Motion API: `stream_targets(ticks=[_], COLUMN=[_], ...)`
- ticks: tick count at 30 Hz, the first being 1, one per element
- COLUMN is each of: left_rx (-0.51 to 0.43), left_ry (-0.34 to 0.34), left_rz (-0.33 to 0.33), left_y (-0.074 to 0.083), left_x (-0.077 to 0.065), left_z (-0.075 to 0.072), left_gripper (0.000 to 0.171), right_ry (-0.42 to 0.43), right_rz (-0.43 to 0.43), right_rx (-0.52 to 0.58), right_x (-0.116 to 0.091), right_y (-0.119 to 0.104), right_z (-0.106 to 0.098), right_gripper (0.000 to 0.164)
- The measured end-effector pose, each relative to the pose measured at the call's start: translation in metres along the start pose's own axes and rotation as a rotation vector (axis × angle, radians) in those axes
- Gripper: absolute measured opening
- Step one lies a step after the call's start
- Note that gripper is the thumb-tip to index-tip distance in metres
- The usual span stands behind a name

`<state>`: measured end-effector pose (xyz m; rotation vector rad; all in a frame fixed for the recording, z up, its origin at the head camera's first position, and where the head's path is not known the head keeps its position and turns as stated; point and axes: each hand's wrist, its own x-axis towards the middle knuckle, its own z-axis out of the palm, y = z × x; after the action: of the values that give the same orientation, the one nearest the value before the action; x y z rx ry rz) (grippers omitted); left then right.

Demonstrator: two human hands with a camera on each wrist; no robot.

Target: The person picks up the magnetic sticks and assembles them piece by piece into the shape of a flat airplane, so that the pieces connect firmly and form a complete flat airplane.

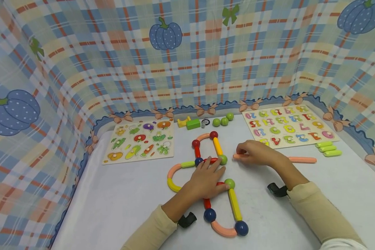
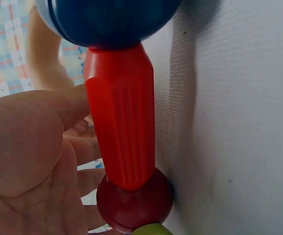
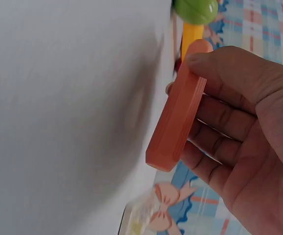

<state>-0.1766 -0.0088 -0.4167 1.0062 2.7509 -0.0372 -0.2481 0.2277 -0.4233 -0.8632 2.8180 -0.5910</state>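
Note:
My right hand (image 1: 257, 153) pinches a salmon-orange stick (image 3: 178, 112) between thumb and fingers, close over the table, right of the assembled figure. My left hand (image 1: 207, 178) lies spread over the middle of that figure, which is made of coloured sticks and balls. Its fingertips reach the upper red stick, and its thumb is at a green ball (image 1: 229, 184). Part of the figure is hidden under the palm. In the left wrist view, a red stick (image 2: 124, 117) joins a blue ball (image 2: 112, 19) and a dark red ball (image 2: 135, 200), with the fingers behind it.
Another orange stick (image 1: 302, 159) lies beyond the right forearm, near several light green sticks (image 1: 327, 148). A vegetable puzzle board (image 1: 178, 139) stands back left, a number board (image 1: 248, 118) back right. Between them are green balls (image 1: 216, 122) and a green block (image 1: 193, 124). Plaid curtains enclose the table.

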Motion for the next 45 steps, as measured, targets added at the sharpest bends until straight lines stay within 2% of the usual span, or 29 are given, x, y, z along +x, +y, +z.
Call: stream_targets(ticks=[8, 11, 14, 16, 19, 23, 24, 27, 31, 35, 40, 45], left_rx=[-0.024, -0.021, -0.019, -0.02, -0.013, -0.009, -0.01, -0.023, -0.029, -0.026, -0.031, -0.037], left_ry=[-0.003, 0.003, 0.008, 0.009, 0.013, 0.017, 0.016, 0.013, 0.009, -0.003, -0.011, -0.02], left_rz=[0.015, 0.011, 0.008, 0.008, 0.009, 0.009, 0.008, 0.007, 0.004, -0.004, -0.009, -0.019], left_y=[-0.001, -0.001, -0.002, -0.002, -0.002, -0.001, -0.001, -0.001, -0.001, -0.001, 0.0, 0.0], left_x=[0.0, -0.001, -0.001, -0.001, -0.001, -0.001, -0.001, -0.002, -0.002, -0.001, 0.0, 0.0], left_z=[0.0, 0.001, 0.001, 0.002, 0.002, 0.001, 0.001, 0.001, 0.002, 0.003, 0.003, 0.003], left_gripper=[0.068, 0.068, 0.068, 0.068, 0.068, 0.067, 0.067, 0.067, 0.067, 0.068, 0.068, 0.068], right_ry=[0.008, 0.032, 0.072, 0.113, 0.134, 0.048, 0.024, -0.006, 0.022, 0.029, 0.031, 0.008], right_rz=[-0.062, -0.063, -0.025, 0.023, 0.153, 0.369, 0.399, 0.465, 0.48, 0.41, 0.198, -0.015], right_rx=[0.022, 0.027, 0.05, 0.042, -0.005, -0.06, -0.069, -0.062, -0.072, -0.111, -0.06, -0.007], right_x=[0.014, 0.011, -0.001, -0.015, -0.046, -0.087, -0.095, -0.11, -0.115, -0.108, -0.089, -0.067], right_y=[-0.013, -0.012, -0.006, 0.003, 0.023, 0.052, 0.059, 0.072, 0.078, 0.068, 0.035, -0.004], right_z=[0.009, 0.01, 0.004, -0.005, -0.024, -0.04, -0.04, -0.036, -0.03, -0.026, -0.014, 0.001], right_gripper=[0.012, 0.016, 0.021, 0.023, 0.021, 0.019, 0.02, 0.024, 0.025, 0.017, 0.011, 0.012])
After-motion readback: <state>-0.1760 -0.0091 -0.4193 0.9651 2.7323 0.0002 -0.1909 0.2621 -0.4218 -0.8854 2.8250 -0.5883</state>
